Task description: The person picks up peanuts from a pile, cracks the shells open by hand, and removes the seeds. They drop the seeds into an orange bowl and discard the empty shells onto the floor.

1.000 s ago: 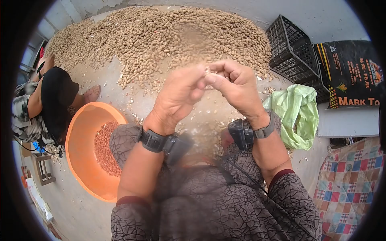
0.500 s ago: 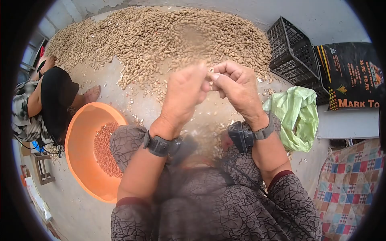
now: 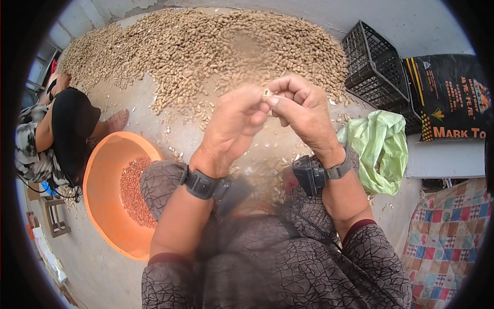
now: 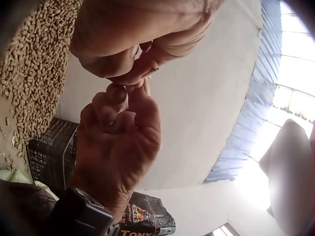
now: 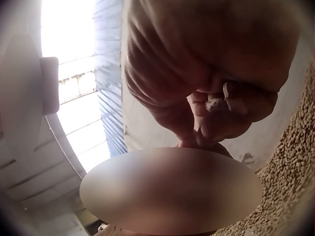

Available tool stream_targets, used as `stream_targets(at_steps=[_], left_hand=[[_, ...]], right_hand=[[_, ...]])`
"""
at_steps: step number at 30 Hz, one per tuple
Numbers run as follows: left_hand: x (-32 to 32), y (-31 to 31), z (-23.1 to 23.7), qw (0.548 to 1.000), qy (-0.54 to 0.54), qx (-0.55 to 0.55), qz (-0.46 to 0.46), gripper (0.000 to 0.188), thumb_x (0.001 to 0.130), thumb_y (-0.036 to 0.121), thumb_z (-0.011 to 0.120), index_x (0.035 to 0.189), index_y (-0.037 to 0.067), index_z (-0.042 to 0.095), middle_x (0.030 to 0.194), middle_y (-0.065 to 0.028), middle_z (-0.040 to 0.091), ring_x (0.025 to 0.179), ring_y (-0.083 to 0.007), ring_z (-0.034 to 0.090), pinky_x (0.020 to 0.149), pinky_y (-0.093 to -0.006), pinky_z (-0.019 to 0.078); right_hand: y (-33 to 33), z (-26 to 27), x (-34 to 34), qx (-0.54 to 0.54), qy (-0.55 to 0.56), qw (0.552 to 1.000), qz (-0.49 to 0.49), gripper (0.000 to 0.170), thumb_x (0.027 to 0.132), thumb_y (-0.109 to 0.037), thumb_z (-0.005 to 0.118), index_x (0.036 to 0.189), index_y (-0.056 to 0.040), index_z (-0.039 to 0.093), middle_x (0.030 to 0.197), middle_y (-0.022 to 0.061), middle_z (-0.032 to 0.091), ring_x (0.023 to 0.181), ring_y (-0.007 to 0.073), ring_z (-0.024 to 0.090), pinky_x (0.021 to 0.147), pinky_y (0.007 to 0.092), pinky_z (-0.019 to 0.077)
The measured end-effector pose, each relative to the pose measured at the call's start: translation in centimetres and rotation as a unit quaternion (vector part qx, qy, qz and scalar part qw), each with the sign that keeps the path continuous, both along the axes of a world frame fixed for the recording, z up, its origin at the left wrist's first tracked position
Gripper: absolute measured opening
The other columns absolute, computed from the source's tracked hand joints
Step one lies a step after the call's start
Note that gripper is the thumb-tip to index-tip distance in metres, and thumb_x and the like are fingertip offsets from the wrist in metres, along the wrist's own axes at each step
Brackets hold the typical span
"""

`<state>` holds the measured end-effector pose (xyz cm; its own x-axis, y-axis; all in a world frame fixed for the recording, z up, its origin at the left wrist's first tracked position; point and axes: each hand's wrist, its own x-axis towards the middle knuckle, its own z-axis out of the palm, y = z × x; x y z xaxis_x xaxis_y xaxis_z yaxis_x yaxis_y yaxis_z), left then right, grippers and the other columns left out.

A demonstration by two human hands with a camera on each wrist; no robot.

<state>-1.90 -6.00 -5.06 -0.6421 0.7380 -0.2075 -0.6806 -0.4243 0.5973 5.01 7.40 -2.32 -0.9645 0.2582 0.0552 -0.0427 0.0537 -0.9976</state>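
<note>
In the head view a small peanut shell piece (image 3: 266, 93) shows pale between the fingertips of both hands. The left hand (image 3: 231, 121) pinches it from one side, while the right hand (image 3: 304, 113) holds thumb and forefinger against it from the other. In the right wrist view, pale shell bits (image 5: 214, 104) lie within the right hand's (image 5: 211, 59) curled fingers. The left wrist view shows the left hand (image 4: 142, 34) meeting the right hand (image 4: 120, 137) at the fingertips; the piece is mostly hidden there. Beyond the hands lies a large heap of unshelled peanuts (image 3: 190, 46).
An orange basin (image 3: 103, 206) with reddish kernels (image 3: 138, 193) stands at the left, near a seated person's leg (image 3: 77, 118). Right of the hands are a green bag (image 3: 373, 147), black crates (image 3: 370, 62) and a black printed sack (image 3: 453, 98). Shell scraps litter the floor.
The left hand, raised and blurred half a second ago, has turned and lowered slightly against the right fingertips. A pale hollow shell piece now shows more plainly between them. The right hand has barely moved.
</note>
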Motion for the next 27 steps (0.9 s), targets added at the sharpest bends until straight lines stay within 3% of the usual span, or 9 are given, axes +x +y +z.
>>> stream_targets(at_steps=[3,6,9,13,15,19,21,27], left_hand=[[0.0,-0.3,0.8,0.998,0.044,0.030,-0.045,0.014,0.088,0.013,0.051,0.088,0.002,0.059,0.074,0.0010,0.055,0.058,-0.0028,0.044,0.047,-0.0151,0.0314],[0.3,-0.2,1.0,0.997,0.066,0.031,-0.034,0.018,0.089,0.015,0.050,0.092,0.000,0.060,0.075,0.0010,0.054,0.060,-0.0040,0.044,0.049,-0.0163,0.0334],[0.2,0.1,0.6,0.998,0.042,0.046,-0.005,0.020,0.087,0.009,0.050,0.099,-0.007,0.054,0.072,-0.0034,0.054,0.051,-0.0051,0.038,0.044,-0.0154,0.0292],[0.3,0.1,1.2,0.997,0.074,0.033,-0.006,0.025,0.087,0.009,0.049,0.104,-0.008,0.054,0.071,-0.0015,0.053,0.051,-0.0036,0.037,0.046,-0.0146,0.0297],[0.4,0.1,1.3,0.991,0.133,0.027,-0.014,0.022,0.087,0.011,0.051,0.099,-0.002,0.063,0.084,-0.0021,0.060,0.061,-0.0039,0.042,0.052,-0.0169,0.0327],[0.7,0.2,1.6,0.986,0.167,-0.001,-0.022,0.023,0.087,0.010,0.051,0.101,-0.003,0.064,0.082,-0.0003,0.059,0.059,-0.0025,0.040,0.051,-0.0163,0.0318],[1.0,0.4,2.3,0.979,0.194,-0.059,-0.024,0.031,0.088,0.008,0.046,0.112,-0.009,0.056,0.072,0.0004,0.056,0.050,-0.0001,0.038,0.045,-0.0139,0.0278],[1.5,0.8,1.5,0.966,0.241,-0.093,0.011,0.033,0.093,0.019,0.045,0.106,-0.008,0.059,0.070,0.0000,0.056,0.049,-0.0024,0.038,0.045,-0.0159,0.0279]], right_hand=[[0.3,-0.2,-0.1,-0.037,-0.011,0.999,0.005,0.018,0.083,-0.007,0.060,0.097,0.0035,0.058,0.075,0.0043,0.063,0.062,0.0045,0.056,0.051,0.0171,0.0426],[0.4,-0.1,-0.1,-0.080,-0.018,0.996,0.026,0.020,0.084,-0.010,0.061,0.099,0.0026,0.057,0.074,0.0034,0.063,0.060,0.0045,0.054,0.049,0.0174,0.0415],[0.3,0.1,-0.1,-0.094,-0.028,0.995,0.033,0.023,0.083,-0.014,0.063,0.099,0.0018,0.057,0.074,0.0029,0.062,0.059,0.0043,0.054,0.048,0.0168,0.0400],[0.7,0.0,-0.1,-0.113,-0.027,0.990,0.080,0.031,0.079,-0.018,0.068,0.101,0.0007,0.057,0.072,0.0017,0.061,0.056,0.0030,0.050,0.046,0.0156,0.0370],[1.0,0.0,-0.1,-0.123,-0.035,0.987,0.095,0.033,0.078,-0.020,0.069,0.102,0.0003,0.057,0.072,0.0013,0.060,0.055,0.0025,0.049,0.046,0.0152,0.0361],[1.3,-0.1,-0.1,-0.152,-0.041,0.979,0.132,0.035,0.078,-0.020,0.069,0.104,0.0002,0.057,0.070,0.0008,0.060,0.052,0.0017,0.046,0.044,0.0151,0.0328],[1.3,-0.1,-0.1,-0.168,-0.042,0.975,0.139,0.035,0.078,-0.020,0.069,0.105,0.0002,0.057,0.070,0.0010,0.060,0.051,0.0015,0.045,0.043,0.0151,0.0316],[1.0,0.4,0.2,-0.216,-0.040,0.965,0.144,0.033,0.080,-0.017,0.067,0.105,0.0030,0.056,0.072,0.0057,0.063,0.055,0.0060,0.057,0.042,0.0146,0.0318]])
